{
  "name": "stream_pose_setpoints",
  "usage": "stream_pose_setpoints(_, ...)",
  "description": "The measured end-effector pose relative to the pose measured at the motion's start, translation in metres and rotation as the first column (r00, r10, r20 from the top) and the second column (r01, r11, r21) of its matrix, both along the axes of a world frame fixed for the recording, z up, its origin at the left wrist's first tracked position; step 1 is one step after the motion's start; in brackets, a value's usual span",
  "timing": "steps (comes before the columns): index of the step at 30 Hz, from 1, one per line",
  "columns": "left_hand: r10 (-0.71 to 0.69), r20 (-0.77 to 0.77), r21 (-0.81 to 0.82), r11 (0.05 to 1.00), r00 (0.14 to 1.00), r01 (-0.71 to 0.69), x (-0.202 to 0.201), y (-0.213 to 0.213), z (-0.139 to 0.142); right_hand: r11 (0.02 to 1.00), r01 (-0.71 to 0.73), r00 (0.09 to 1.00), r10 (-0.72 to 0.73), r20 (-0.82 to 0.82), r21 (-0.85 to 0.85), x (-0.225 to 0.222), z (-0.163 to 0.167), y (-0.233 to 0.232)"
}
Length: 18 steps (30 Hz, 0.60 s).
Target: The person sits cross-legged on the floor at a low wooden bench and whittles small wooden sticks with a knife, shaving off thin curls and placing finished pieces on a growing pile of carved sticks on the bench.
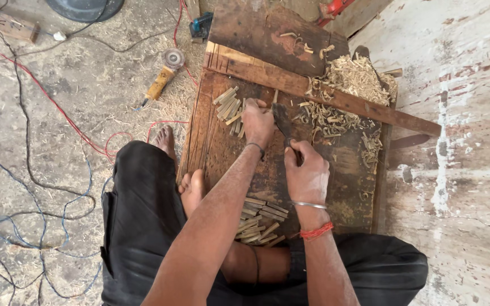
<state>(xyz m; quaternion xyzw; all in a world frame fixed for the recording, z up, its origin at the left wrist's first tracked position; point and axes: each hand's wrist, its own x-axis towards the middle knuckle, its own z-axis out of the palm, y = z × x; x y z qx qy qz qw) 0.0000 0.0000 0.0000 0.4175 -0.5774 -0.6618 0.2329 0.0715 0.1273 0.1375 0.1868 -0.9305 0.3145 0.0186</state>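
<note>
We sit on the floor with a dark wooden board (216, 147) in front of us, and both our hands work on it. Our left hand (258, 123) reaches forward and presses down on a small stick, its fingers curled over it so that we cannot see how much of the stick they cover. Just beside that hand, touching its fingertips, lies a loose bunch of cut sticks (229, 107), fanned out on the far left part of the board. Our right hand (307, 170) is closed around the handle of a dark blade (282, 122), which points away from us and lies close against the left hand's right side.

Nearer to us, between our forearms, a second pile of sticks (259, 221) rests on the board's near edge. A long batten (313, 88) crosses the board on a slant behind the hands, and a heap of pale shavings (353, 76) sits against it to the right, with more curls scattered down the board. These shavings crowd the right side; the stick bunch hems the left.

Our bare foot (191, 190) rests against the board's left edge. On the concrete to the left lie an angle grinder (163, 76) with a yellow grip, red wire (46, 96) and blue wire (7, 170). A whitewashed surface (466, 141) runs along the right.
</note>
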Motion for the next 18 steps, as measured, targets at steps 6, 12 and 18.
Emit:
stream_pose_setpoints(6,0.022,0.028,-0.046,0.999,0.999,-0.021,-0.005,0.002,-0.012,0.999,-0.049,0.994,0.050,-0.096,0.008,-0.003,-0.011,-0.003)
stream_pose_setpoints(12,-0.027,-0.080,0.190,0.981,0.996,0.042,0.000,0.003,-0.001,0.997,0.013,1.000,-0.013,0.000,0.071,-0.008,-0.001,-0.003)
stream_pose_setpoints(18,-0.072,-0.111,0.214,0.972,0.991,0.094,0.003,0.004,-0.005,0.988,0.036,0.999,-0.035,-0.006,0.153,-0.023,-0.013,-0.013)
